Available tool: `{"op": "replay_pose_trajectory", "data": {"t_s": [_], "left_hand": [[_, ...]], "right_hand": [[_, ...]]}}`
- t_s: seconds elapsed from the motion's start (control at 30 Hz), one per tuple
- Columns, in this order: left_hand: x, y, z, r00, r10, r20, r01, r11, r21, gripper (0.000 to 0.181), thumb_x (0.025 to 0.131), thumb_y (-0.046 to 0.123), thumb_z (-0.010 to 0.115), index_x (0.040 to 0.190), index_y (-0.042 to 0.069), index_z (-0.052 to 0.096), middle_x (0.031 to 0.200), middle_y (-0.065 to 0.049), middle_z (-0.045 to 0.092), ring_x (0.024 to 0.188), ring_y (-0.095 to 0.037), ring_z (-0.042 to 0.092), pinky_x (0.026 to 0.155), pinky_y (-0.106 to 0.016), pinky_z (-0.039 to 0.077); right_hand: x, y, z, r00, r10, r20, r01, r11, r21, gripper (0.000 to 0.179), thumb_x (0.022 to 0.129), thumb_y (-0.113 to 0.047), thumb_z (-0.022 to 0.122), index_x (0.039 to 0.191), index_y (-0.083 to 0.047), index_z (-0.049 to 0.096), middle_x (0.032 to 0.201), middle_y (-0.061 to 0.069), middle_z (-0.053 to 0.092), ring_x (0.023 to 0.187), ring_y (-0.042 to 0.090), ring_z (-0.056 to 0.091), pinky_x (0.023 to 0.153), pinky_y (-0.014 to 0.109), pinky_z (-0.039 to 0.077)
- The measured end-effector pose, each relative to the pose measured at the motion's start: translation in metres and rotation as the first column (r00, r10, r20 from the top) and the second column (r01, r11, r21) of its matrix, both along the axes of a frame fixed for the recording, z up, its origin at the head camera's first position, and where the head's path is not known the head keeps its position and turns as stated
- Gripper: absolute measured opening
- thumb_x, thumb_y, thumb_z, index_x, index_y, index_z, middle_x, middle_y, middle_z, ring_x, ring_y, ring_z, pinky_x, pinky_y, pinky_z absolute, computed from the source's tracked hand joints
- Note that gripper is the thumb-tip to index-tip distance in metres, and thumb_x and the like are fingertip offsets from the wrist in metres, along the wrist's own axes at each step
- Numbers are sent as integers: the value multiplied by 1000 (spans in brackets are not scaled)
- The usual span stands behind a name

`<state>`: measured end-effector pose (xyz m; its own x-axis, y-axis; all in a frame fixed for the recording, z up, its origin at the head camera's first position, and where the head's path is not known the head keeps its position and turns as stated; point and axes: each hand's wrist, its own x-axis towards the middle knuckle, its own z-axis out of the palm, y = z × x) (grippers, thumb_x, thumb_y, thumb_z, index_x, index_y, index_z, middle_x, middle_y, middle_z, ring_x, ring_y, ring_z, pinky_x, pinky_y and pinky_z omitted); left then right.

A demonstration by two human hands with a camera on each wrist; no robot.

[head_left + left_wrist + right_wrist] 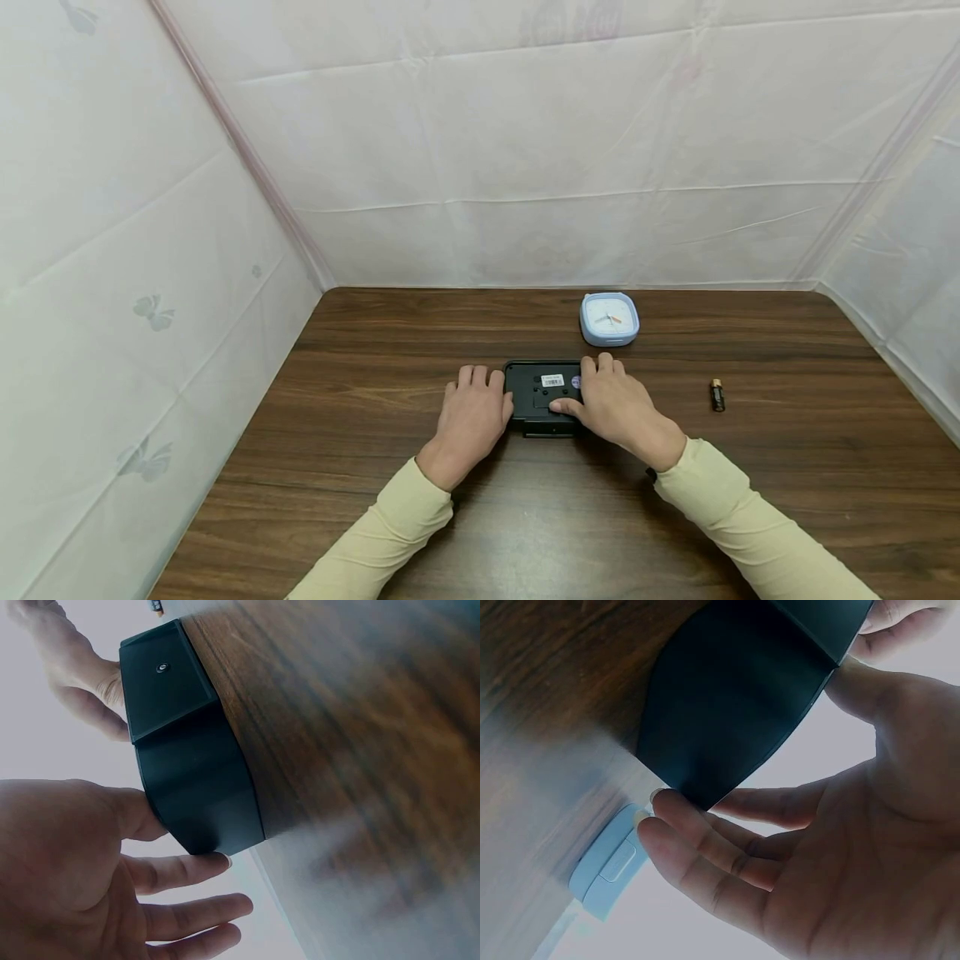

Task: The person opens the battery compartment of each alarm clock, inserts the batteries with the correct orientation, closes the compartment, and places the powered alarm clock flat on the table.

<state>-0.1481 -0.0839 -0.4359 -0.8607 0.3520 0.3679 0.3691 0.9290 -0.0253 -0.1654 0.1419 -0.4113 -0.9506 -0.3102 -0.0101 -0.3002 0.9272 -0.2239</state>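
Gripping a black plastic casing [727, 705] with the right hand [847, 825], palm toward the lens, setting the thumb by the seam between two smooth faces and bending the fingers about the pointed lower corner. Cut by the upper right border, close to the casing's edge, part of the left hand [904, 631]. Behind, a wood-grain tabletop [562, 660], blurred and paler toward lower left. Just past the fingertips, a light-blue plastic case [609, 862] with a raised rounded tab.
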Motion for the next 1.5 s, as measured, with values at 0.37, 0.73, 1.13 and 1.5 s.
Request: {"op": "replay_pose_trajectory", "data": {"t_s": [0.37,0.73,1.13,1.5], "left_hand": [[-1,-1,-2,1000,-3,-15,3,1000,-9,26,104,31,69,105,4,69,105,-16,67,97,-32,57,71,-43,53],[1,-1,-3,1000,4,-25,-4,1000,-7,27,104,31,68,98,5,70,99,-14,68,93,-32,58,68,-43,52],[1,-2,1,998,29,52,-30,999,21,25,104,28,67,100,3,71,99,-13,68,92,-31,57,70,-42,51],[-3,-8,2,997,36,70,-39,998,40,24,104,26,67,100,2,71,99,-14,69,92,-31,57,71,-44,53]], "right_hand": [[-2,1,-1,999,-21,38,22,999,-36,83,97,-53,75,137,15,52,112,26,52,101,40,57,75,52,56],[-9,22,11,999,26,34,-24,998,-56,36,108,-24,64,115,11,59,95,18,59,85,34,64,70,49,54],[-13,23,7,996,60,66,-61,998,18,18,107,-8,55,97,5,61,76,9,57,71,25,62,64,45,54],[-16,15,1,998,48,41,-49,999,10,19,107,-10,55,102,8,61,85,15,61,79,31,65,69,49,56]]}}
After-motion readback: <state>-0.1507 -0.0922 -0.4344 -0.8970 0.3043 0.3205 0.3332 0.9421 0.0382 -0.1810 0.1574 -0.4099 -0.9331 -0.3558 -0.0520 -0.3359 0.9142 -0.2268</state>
